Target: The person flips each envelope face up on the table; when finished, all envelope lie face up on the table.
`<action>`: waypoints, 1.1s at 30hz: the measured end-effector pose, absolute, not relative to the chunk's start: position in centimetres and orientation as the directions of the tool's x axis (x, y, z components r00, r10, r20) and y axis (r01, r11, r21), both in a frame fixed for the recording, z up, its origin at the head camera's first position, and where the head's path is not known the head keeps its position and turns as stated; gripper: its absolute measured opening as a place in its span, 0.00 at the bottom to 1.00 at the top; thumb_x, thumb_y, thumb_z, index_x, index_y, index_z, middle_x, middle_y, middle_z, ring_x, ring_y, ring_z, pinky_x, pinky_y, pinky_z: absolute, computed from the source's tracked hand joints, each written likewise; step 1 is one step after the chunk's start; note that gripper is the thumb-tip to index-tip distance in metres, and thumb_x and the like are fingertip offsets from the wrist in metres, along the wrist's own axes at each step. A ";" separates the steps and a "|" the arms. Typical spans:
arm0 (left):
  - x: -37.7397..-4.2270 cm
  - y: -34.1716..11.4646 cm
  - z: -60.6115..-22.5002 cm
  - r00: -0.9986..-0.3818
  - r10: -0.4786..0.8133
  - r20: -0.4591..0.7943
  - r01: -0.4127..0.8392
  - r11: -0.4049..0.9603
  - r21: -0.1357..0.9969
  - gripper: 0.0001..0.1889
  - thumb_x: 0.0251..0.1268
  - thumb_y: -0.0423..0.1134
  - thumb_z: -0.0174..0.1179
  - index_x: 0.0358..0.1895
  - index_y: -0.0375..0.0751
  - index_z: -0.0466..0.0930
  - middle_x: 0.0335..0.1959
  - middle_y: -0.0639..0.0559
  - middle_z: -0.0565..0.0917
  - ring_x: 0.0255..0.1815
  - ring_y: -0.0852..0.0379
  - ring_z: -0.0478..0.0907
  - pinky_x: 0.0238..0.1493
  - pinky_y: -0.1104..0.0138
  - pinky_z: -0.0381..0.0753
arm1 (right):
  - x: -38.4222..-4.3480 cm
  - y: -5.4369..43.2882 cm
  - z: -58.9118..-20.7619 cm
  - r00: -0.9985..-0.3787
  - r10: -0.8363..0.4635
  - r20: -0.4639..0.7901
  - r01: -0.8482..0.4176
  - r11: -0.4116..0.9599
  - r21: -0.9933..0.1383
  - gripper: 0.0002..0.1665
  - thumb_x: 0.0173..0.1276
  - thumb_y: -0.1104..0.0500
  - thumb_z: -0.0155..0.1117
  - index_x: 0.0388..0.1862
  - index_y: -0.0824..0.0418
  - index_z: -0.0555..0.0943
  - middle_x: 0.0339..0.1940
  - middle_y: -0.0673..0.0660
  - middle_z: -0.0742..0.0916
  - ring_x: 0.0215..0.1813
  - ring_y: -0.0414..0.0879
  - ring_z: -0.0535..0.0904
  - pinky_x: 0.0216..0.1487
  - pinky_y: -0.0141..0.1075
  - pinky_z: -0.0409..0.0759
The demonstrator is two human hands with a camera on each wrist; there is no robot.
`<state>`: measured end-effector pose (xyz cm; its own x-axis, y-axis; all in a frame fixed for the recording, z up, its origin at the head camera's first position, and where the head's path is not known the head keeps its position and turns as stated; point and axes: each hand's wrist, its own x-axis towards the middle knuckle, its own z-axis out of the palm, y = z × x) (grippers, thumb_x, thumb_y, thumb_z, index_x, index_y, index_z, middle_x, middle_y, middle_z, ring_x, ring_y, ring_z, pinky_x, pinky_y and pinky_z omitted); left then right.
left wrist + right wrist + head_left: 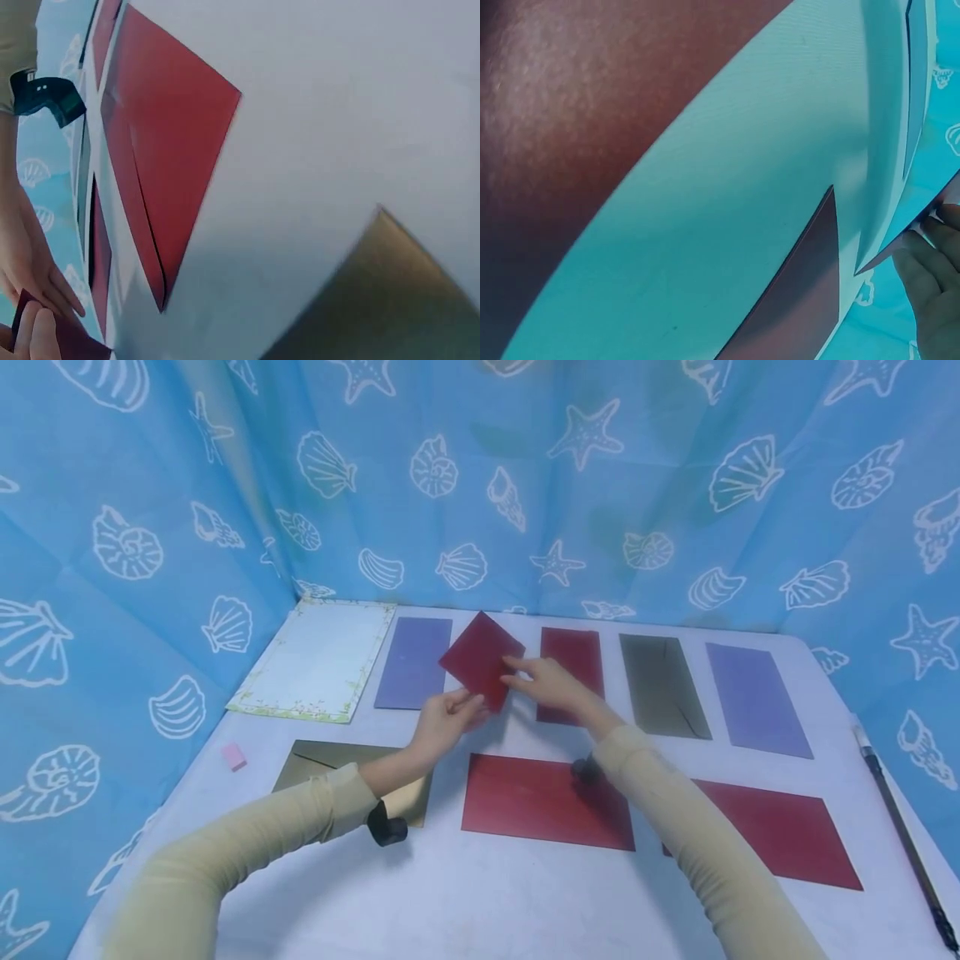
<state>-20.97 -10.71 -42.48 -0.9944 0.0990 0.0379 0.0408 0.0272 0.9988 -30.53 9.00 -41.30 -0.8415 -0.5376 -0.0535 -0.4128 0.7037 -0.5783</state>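
A red envelope is held up above the far middle of the table, tilted with one corner pointing up. My left hand pinches its lower corner between thumb and fingers. At its right edge, my right hand holds it with the fingertips. In the left wrist view, a dark red part of the envelope shows by the left fingers. The right wrist view catches the right hand along the envelope's edge, with its thumb side partly cut off.
Behind lie a floral-bordered sheet, a purple envelope, another red one, a dark olive one and a second purple one. Nearer are a gold envelope, two red ones, a pink eraser and a brush.
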 end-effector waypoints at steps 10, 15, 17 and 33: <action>-20.5 -10.1 -43.0 -0.956 0.131 -0.263 -0.273 -0.073 0.959 0.22 0.72 0.33 0.53 0.65 0.27 0.68 0.55 0.36 0.80 0.54 0.48 0.80 0.54 0.63 0.78 | -30.7 8.7 -41.5 -0.852 -0.512 -0.113 -0.386 0.758 -0.525 0.35 0.72 0.50 0.59 0.74 0.56 0.64 0.67 0.58 0.75 0.64 0.52 0.73 0.62 0.45 0.73; -20.1 -10.1 -43.2 -0.903 0.152 -0.402 -0.426 -0.194 0.884 0.19 0.72 0.32 0.52 0.61 0.24 0.69 0.55 0.35 0.80 0.55 0.47 0.79 0.53 0.62 0.78 | -31.1 8.3 -41.9 -0.836 -0.531 -0.140 -0.408 0.772 -0.488 0.34 0.72 0.52 0.59 0.73 0.60 0.64 0.66 0.61 0.76 0.42 0.47 0.81 0.51 0.39 0.78; -20.0 -10.2 -43.1 -0.890 0.154 -0.430 -0.455 -0.216 0.864 0.18 0.72 0.31 0.52 0.60 0.24 0.69 0.55 0.34 0.80 0.56 0.47 0.79 0.52 0.63 0.79 | -31.2 8.3 -42.0 -0.834 -0.529 -0.154 -0.406 0.779 -0.477 0.34 0.71 0.52 0.60 0.73 0.60 0.64 0.67 0.61 0.75 0.37 0.46 0.80 0.48 0.37 0.78; -19.4 -11.0 -42.9 -0.864 0.158 -0.477 -0.500 -0.171 0.849 0.18 0.71 0.31 0.53 0.60 0.24 0.70 0.53 0.35 0.81 0.55 0.48 0.80 0.51 0.63 0.79 | -31.6 8.2 -43.0 -0.851 -0.495 -0.173 -0.377 0.807 -0.454 0.37 0.68 0.54 0.64 0.73 0.58 0.64 0.70 0.58 0.72 0.70 0.53 0.67 0.61 0.43 0.74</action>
<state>-19.36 -11.02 -42.90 -0.8643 0.1580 -0.4775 -0.5002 -0.1711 0.8488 -31.57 8.22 -42.97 -0.8512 -0.4954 -0.1731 -0.3774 0.8071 -0.4540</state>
